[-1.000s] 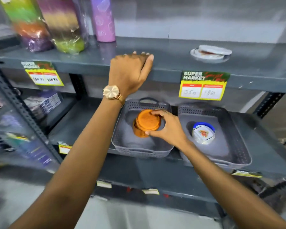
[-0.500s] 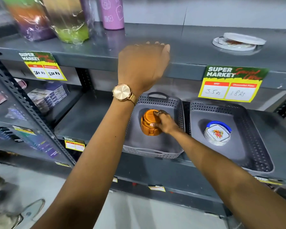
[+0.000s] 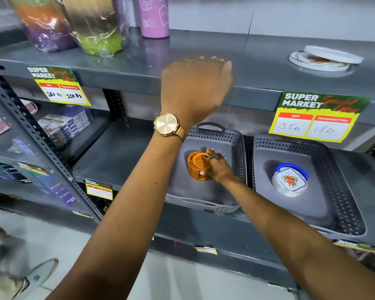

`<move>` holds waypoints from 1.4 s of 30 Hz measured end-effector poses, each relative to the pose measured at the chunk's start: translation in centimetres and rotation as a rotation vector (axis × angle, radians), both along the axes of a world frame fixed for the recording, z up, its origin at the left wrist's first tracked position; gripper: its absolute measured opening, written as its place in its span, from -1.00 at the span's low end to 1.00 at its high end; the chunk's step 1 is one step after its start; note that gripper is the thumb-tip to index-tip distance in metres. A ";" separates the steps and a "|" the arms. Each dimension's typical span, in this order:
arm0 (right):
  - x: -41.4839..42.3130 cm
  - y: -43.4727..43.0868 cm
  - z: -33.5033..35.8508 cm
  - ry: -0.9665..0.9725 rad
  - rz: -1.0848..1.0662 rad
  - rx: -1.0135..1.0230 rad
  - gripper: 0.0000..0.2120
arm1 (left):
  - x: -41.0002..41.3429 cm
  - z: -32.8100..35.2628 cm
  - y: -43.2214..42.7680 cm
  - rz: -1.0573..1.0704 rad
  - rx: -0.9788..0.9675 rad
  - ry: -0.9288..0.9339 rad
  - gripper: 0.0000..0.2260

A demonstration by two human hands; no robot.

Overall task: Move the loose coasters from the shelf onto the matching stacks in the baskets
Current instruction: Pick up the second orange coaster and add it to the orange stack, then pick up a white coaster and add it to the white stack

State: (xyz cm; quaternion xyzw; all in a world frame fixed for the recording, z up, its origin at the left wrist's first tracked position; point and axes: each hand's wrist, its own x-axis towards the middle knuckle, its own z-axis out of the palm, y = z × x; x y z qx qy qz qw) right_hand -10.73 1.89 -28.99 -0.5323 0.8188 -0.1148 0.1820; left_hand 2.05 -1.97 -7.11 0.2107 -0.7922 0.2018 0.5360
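**Orange coaster seated on its stack; white ones wait on the upper shelf**

The orange coaster (image 3: 198, 162) lies flat on top of the orange stack (image 3: 196, 173) inside the left basket (image 3: 236, 144), with the right hand (image 3: 214, 167) closed lightly around it: fingers spread over the top face, thumb against the stack's side. It looks like a thin, rigid disc with a ridged face, probably light and not slippery; a pinch across the rim, thumb opposite fingers, should suit it, and it could slide off the pile if pushed sideways.

The loose white coasters (image 3: 325, 59) lie on the upper shelf (image 3: 258, 68), well to the right. They look glossy and may be ceramic or hard plastic, so likely smoother, somewhat heavier and chip-prone; taking the overhanging top one by its edge seems the best hold. At least two can be told apart there; the exact number is unclear.

Their matching white stack (image 3: 289, 184), printed with a flower and backed by a blue holder, stands in the right basket (image 3: 333, 169). There are two baskets, side by side on the lower shelf, one stack in each.

The left hand (image 3: 195, 87) rests over the upper shelf's front edge, fingers curled down, holding no coaster.
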 end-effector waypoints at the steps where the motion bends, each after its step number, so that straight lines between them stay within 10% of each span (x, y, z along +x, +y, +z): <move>1: 0.0 0.2 0.0 0.009 0.002 0.002 -0.26 | 0.0 0.1 0.1 0.011 0.003 -0.007 -0.61; 10: 4.0 6.3 7.0 -0.164 -0.054 -0.270 -0.36 | 0.8 0.8 1.1 -0.013 0.115 -0.089 -0.65; 27: 6.2 20.0 26.5 0.177 0.039 -0.998 -0.55 | -1.4 2.5 3.9 -0.019 0.172 -0.277 -0.62; 36: -7.9 12.3 32.0 0.224 -0.328 -0.370 -0.32 | -1.8 2.1 3.5 -0.014 0.249 -0.239 -0.38; 42: -11.6 11.7 34.4 -0.096 -0.310 -0.069 -0.21 | -1.8 2.1 3.2 -0.011 0.271 -0.278 -0.39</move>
